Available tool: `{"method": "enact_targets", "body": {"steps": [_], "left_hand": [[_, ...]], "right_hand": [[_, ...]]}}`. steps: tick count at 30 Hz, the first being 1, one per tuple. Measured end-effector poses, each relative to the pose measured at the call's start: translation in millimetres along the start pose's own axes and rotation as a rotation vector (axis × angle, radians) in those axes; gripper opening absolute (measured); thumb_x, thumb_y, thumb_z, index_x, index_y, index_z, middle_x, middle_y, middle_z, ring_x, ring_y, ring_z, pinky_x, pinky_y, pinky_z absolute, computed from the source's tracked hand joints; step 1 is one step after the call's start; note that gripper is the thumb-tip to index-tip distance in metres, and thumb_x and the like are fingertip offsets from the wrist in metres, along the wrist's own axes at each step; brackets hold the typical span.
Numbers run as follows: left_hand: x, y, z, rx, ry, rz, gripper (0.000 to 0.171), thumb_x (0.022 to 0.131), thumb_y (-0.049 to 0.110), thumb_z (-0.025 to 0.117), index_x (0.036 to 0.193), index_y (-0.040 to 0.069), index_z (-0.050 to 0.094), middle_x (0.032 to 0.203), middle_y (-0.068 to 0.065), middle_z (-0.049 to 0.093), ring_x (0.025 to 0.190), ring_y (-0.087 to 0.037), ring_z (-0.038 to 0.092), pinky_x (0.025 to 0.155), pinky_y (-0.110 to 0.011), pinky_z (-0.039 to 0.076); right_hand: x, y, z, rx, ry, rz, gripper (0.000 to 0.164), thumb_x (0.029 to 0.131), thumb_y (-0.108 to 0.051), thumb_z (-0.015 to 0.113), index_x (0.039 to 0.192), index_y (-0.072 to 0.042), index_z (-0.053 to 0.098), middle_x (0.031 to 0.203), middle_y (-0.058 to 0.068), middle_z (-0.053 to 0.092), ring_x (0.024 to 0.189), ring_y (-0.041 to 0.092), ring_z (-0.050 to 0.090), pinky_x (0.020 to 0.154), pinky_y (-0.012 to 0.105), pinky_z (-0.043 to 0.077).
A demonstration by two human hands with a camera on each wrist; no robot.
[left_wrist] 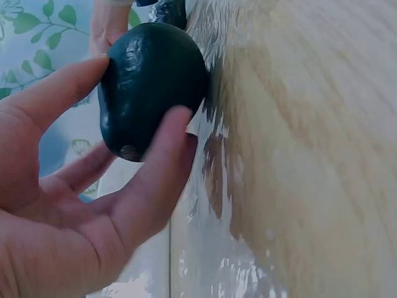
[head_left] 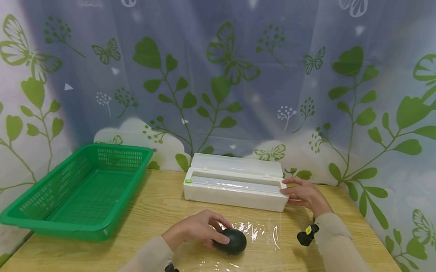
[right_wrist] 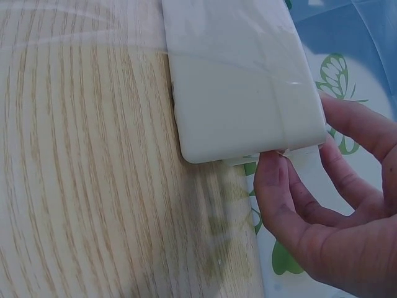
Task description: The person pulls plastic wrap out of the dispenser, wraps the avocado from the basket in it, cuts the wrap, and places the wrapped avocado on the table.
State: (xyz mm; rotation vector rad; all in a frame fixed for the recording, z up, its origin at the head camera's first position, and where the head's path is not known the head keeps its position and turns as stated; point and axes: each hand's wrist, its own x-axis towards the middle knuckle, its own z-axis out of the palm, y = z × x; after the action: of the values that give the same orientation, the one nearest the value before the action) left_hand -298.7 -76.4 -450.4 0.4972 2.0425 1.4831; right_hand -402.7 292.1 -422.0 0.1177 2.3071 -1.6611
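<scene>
- Left hand [head_left: 197, 230]: fingers and thumb curled round a dark green avocado [head_left: 234, 241]; the wrist view confirms thumb [left_wrist: 59, 87] above and a finger below, the fruit gripped between them.
- Avocado position: resting on a sheet of clear cling film [head_left: 256, 237] drawn out flat over the wooden table [head_left: 159, 204], roughly at the sheet's middle, in front of the dispenser.
- Right hand [head_left: 302, 194]: at the right end of the white film dispenser box [head_left: 235, 189]; thumb and fingers [right_wrist: 279, 198] curled about that end corner, bracing the box; lid [head_left: 237, 165] stands open behind.
- Green plastic basket [head_left: 83, 185]: at the left of the table, well apart from both hands; nothing seen in it.
- Step in hand, by judgement: fruit being set on the drawn-out film while the box is steadied; the film appears joined to the box, though the frames do not settle this.
- Next move, by judgement: calls for a clean cut along the box's edge, the box held firm; then film folded over the fruit without bunching.
</scene>
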Motion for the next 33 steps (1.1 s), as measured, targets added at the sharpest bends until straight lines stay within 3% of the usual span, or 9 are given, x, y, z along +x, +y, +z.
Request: {"method": "enact_targets", "body": {"steps": [6, 20, 33], "left_hand": [[-3.3, 1.8, -4.3, 0.036, -0.020, -0.012, 0.036, 0.087, 0.008, 0.081, 0.121, 0.008, 0.072, 0.104, -0.010, 0.068, 0.064, -0.017, 0.066, 0.060, -0.029, 0.062], [-5.5, 4.6, -7.1, 0.052, -0.039, -0.021, 0.041, 0.085, 0.006, 0.083, 0.124, 0.009, 0.070, 0.110, -0.010, 0.066, 0.068, -0.016, 0.066, 0.059, -0.028, 0.062], [-10.8, 0.6, -16.2, 0.023, -0.046, -0.005, 0.044, 0.086, 0.008, 0.082, 0.128, 0.007, 0.068, 0.119, -0.012, 0.068, 0.076, -0.019, 0.071, 0.070, -0.036, 0.065]], "right_hand": [[-0.9, -0.4, 0.6, -0.004, 0.001, 0.000, 0.062, 0.095, -0.014, 0.075, 0.148, -0.002, 0.044, 0.117, 0.007, 0.062, 0.090, 0.014, 0.069, 0.092, 0.038, 0.061], [-3.1, -0.1, 0.5, -0.008, 0.000, -0.004, 0.064, 0.095, -0.018, 0.076, 0.149, -0.004, 0.045, 0.105, -0.001, 0.065, 0.084, 0.012, 0.069, 0.091, 0.038, 0.061], [-5.0, -0.9, 1.6, -0.012, -0.006, -0.017, 0.062, 0.095, -0.015, 0.076, 0.147, -0.001, 0.045, 0.109, 0.002, 0.065, 0.088, 0.013, 0.069, 0.096, 0.040, 0.060]]}}
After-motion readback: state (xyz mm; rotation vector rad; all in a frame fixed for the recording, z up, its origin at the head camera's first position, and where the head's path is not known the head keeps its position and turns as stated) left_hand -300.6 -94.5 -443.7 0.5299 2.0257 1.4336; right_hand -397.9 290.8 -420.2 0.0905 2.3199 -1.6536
